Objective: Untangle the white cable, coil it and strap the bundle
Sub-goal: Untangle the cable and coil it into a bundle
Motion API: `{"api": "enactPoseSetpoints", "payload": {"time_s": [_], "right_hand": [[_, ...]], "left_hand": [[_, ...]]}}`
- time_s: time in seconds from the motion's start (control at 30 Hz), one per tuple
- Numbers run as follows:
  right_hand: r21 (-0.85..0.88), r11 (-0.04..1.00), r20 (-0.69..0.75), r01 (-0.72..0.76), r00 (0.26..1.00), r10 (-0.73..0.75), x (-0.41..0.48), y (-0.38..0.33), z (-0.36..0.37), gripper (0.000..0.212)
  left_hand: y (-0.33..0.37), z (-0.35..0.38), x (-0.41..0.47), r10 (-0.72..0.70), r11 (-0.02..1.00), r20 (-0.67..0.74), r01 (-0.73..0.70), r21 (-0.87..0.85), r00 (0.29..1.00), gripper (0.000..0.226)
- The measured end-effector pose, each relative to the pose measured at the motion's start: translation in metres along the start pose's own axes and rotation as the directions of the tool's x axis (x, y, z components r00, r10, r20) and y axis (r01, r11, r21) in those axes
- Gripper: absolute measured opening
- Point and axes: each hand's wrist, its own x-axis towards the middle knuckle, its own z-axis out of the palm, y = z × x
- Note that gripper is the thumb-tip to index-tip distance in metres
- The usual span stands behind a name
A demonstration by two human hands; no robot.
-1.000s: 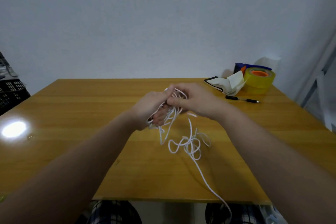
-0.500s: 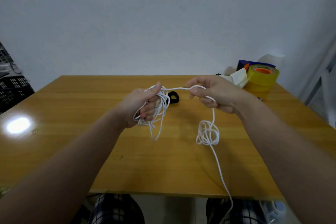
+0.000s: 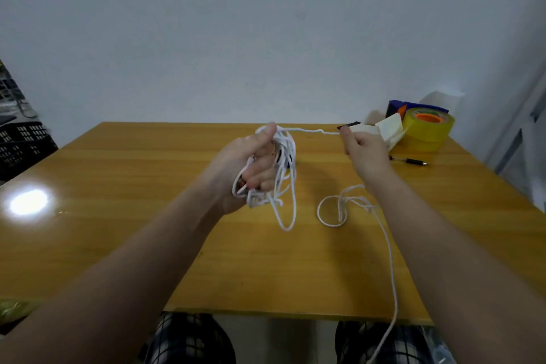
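Several loops of the white cable (image 3: 285, 162) hang gathered in the left hand (image 3: 248, 168), whose fingers curl round them above the middle of the tabletop (image 3: 147, 171). One strand runs taut to the right hand (image 3: 365, 151), which pinches it. A small snarl sits below that wrist, its tail trailing off the near edge. Coiling looks under way; next, that snarl needs loosening. A yellow tape roll (image 3: 428, 130) and a pen (image 3: 413, 161) sit far right, before a pale wall.
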Motion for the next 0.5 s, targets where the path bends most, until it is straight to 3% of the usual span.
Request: {"api": "enactPoseSetpoints", "payload": {"time_s": [0.07,0.17,0.3,0.43,0.5], "right_hand": [[-0.028,0.999,0.157,-0.021,0.987,0.026,-0.009,0.006,0.011,0.050],[-0.062,0.991,0.301,-0.116,0.945,0.129,-0.023,0.013,0.019,0.049],[-0.077,0.984,0.423,-0.163,0.888,0.181,-0.040,0.015,0.014,0.047],[-0.224,0.974,0.556,0.019,0.824,0.112,-0.066,0.016,0.028,0.032],[-0.378,0.907,0.623,0.184,0.775,0.103,-0.079,0.013,0.032,0.030]], "left_hand": [[0.006,0.007,0.004,0.035,0.992,-0.040,-0.040,-0.120,0.999,0.048],[0.013,0.007,0.009,0.135,0.974,-0.111,-0.152,-0.165,0.985,0.061],[0.017,-0.002,0.019,0.196,0.929,-0.230,-0.256,-0.267,0.953,0.022],[0.024,-0.014,0.039,0.234,0.923,-0.303,-0.309,-0.230,0.924,0.022],[0.027,-0.026,0.048,0.210,0.931,-0.387,-0.305,-0.203,0.898,0.027]]}}
